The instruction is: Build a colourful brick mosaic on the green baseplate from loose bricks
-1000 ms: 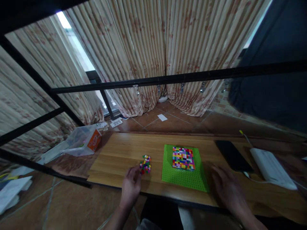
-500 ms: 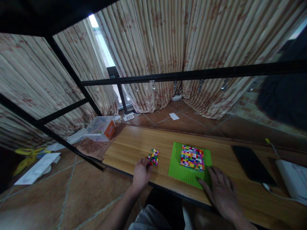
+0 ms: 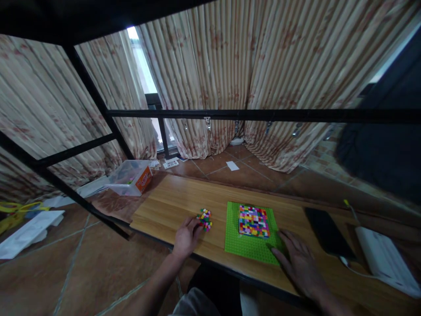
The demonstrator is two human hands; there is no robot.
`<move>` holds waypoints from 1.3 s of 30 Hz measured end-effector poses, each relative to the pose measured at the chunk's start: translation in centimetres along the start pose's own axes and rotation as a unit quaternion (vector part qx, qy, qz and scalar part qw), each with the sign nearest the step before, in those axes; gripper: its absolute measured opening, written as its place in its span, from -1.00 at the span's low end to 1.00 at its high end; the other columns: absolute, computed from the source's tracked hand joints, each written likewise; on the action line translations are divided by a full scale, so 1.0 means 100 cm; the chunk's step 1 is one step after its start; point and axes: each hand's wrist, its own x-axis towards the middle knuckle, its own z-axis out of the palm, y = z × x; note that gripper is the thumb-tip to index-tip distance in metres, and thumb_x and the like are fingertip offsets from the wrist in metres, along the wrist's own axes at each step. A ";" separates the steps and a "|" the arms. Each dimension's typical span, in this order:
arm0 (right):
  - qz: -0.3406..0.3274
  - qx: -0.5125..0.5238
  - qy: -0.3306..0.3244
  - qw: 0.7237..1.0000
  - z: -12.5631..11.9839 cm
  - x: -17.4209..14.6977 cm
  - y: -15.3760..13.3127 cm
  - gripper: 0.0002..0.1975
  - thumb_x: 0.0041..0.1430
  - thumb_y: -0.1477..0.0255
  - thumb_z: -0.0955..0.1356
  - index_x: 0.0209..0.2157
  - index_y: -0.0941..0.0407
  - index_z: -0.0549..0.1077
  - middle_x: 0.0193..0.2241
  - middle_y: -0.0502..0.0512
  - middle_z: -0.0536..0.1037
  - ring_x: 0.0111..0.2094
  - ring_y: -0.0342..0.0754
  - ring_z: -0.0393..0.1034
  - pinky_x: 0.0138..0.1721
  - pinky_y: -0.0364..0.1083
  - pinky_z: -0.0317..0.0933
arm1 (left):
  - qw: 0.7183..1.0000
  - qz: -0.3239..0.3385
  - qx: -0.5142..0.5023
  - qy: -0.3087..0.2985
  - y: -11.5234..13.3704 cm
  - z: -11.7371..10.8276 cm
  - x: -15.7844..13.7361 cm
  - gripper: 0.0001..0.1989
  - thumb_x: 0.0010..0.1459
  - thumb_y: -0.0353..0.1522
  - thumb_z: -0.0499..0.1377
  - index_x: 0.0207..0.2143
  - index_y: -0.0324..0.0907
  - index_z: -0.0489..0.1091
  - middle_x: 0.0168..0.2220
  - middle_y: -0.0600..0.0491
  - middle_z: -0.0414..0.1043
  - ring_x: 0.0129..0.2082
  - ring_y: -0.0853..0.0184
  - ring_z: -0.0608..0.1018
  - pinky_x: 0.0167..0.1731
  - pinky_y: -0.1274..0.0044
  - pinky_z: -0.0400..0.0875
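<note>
A pile of small colourful toy bricks (image 3: 206, 220) lies on the wooden tabletop. At its left side is my left hand (image 3: 184, 238), fingers bent together against the pile's edge; whatever is between the fingertips is too small to make out. To the right lies a green studded baseplate (image 3: 233, 243), bearing a tightly packed multicoloured block of bricks (image 3: 254, 221). My right hand (image 3: 297, 265) rests at the baseplate's near right corner, with its thumb stretched out over the plate and apart from the extended fingers.
On the wooden table (image 3: 177, 193), a black phone (image 3: 329, 235) with a white cable lies right of the baseplate, beside a white box-shaped device (image 3: 386, 259). A clear plastic bin (image 3: 130, 177) stands beyond the left end. A black metal bar (image 3: 256, 115) crosses in front of the curtains.
The whole view has shifted, so the table's things appear farther left. My left hand stays at the brick pile and my right hand stays at the baseplate's corner.
</note>
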 end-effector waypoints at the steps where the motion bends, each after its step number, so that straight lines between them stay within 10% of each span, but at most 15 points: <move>1: 0.003 0.003 0.008 1.000 -0.001 0.000 0.007 -0.43 0.24 0.07 0.17 0.13 0.16 0.25 0.11 0.27 0.35 0.12 0.16 0.24 0.08 0.17 0.14 | 1.000 0.006 -0.003 0.007 -0.001 0.001 0.000 -0.84 0.19 -0.34 0.10 -0.21 -0.09 0.45 -0.19 0.01 0.48 -0.17 0.28 0.53 -0.12 0.45 0.43; 13: 0.066 -0.037 0.060 0.995 0.000 -0.004 0.031 -0.53 0.23 0.14 0.19 0.03 0.13 0.37 0.01 0.22 0.44 -0.01 0.15 0.32 -0.01 0.14 0.20 | 0.995 -0.003 -0.063 0.081 0.010 -0.002 0.012 -0.77 0.22 -0.27 0.04 -0.28 -0.14 0.47 -0.30 -0.01 0.51 -0.28 0.27 0.57 -0.22 0.43 0.49; 25: 0.079 -0.025 0.077 0.994 -0.004 -0.002 0.021 -0.59 0.24 0.20 0.20 0.01 0.11 0.40 0.00 0.20 0.45 -0.01 0.13 0.31 -0.01 0.12 0.18 | 0.910 -0.124 -0.394 -0.024 0.091 0.051 0.048 -0.73 0.08 -0.19 0.19 -0.34 -0.22 0.48 -0.45 0.05 0.51 -0.52 0.37 0.53 -0.53 0.57 0.41; 39: 0.084 -0.027 0.069 0.994 -0.009 -0.001 0.017 -0.61 0.25 0.25 0.21 0.00 0.12 0.40 0.02 0.18 0.45 0.02 0.09 0.28 0.01 0.09 0.15 | 0.889 -0.147 -0.428 -0.063 0.092 0.080 0.058 -0.75 0.08 -0.20 0.20 -0.35 -0.23 0.46 -0.42 0.05 0.52 -0.50 0.38 0.55 -0.51 0.60 0.41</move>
